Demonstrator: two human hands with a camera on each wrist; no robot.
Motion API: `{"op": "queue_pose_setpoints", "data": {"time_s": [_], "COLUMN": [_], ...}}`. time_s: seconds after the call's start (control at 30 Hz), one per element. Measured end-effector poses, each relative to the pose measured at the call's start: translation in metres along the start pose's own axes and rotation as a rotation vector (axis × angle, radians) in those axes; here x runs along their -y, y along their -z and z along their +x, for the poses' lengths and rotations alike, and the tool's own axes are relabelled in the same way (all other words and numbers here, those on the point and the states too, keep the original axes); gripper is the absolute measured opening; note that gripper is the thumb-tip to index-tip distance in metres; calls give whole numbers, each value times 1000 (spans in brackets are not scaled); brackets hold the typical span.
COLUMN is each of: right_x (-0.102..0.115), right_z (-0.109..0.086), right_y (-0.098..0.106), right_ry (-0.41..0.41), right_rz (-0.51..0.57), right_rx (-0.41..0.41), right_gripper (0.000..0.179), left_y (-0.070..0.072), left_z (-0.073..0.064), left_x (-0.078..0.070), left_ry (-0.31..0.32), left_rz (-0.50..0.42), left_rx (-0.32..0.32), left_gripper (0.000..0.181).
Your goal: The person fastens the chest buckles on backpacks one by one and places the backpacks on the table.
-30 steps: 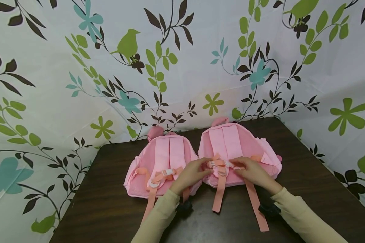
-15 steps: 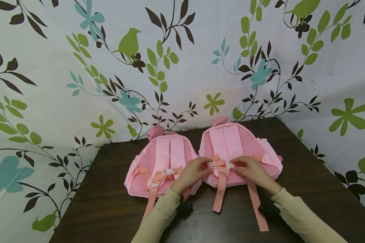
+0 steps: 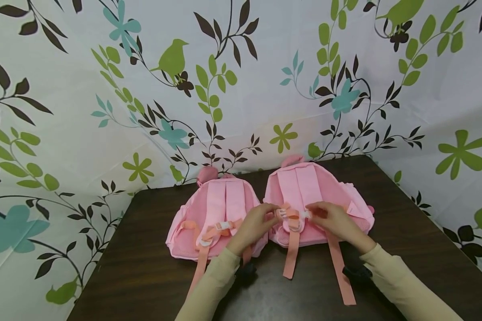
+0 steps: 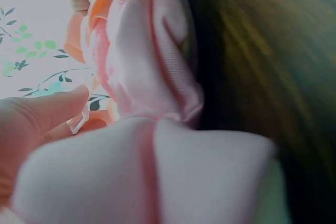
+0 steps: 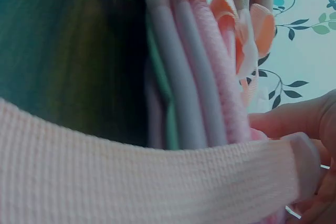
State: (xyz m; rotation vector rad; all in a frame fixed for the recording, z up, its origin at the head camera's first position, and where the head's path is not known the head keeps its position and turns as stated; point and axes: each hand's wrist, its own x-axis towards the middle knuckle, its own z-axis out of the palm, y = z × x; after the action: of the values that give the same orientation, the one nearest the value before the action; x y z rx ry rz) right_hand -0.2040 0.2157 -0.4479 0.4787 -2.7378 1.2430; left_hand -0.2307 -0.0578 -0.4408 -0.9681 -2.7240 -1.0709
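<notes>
Two pink backpacks lie side by side with their strap sides up. Both hands work at the right backpack (image 3: 333, 187). My left hand (image 3: 255, 225) pinches a white buckle half (image 3: 282, 213) on an orange strap at its lower left. Opposite it, my right hand (image 3: 335, 220) grips the other white buckle half (image 3: 305, 214) between thumb and fingers. Orange webbing (image 3: 292, 218) crosses between the two halves. In the left wrist view, the left thumb (image 4: 63, 106) reaches toward the orange strap. A wide strap (image 5: 157, 177) crosses close to the right wrist camera, partly hiding the right fingers.
The left backpack (image 3: 214, 200) sits beside the left forearm, its white buckle (image 3: 224, 225) joined across the shoulder straps. Loose orange strap ends (image 3: 340, 272) hang toward the front of the dark wooden table (image 3: 144, 249). A patterned cloth (image 3: 241, 102) hangs behind the table.
Both hands stay at the right backpack's buckle and have risen slightly, with the right fingers shifted a little up and inward. The left backpack stays put.
</notes>
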Motion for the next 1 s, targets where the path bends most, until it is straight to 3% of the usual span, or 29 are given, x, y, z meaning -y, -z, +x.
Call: {"op": "queue_pose_setpoints", "data": {"time_s": [0.3, 0.67, 1.0], "right_x": [8, 18, 32], "right_z": [3, 8, 16], "right_y": [11, 25, 39], "right_ry": [18, 38, 63], "right_rz": [41, 3, 45], "right_rx": [-6, -55, -106], "right_gripper": [37, 35, 38], "left_y": [11, 25, 28], "left_z": [9, 22, 29], "left_x": [-13, -29, -39], "left_ry": [-9, -6, -43], "left_rz": [22, -12, -54], "left_rx": [-23, -37, -118], "left_gripper": [31, 36, 38]}}
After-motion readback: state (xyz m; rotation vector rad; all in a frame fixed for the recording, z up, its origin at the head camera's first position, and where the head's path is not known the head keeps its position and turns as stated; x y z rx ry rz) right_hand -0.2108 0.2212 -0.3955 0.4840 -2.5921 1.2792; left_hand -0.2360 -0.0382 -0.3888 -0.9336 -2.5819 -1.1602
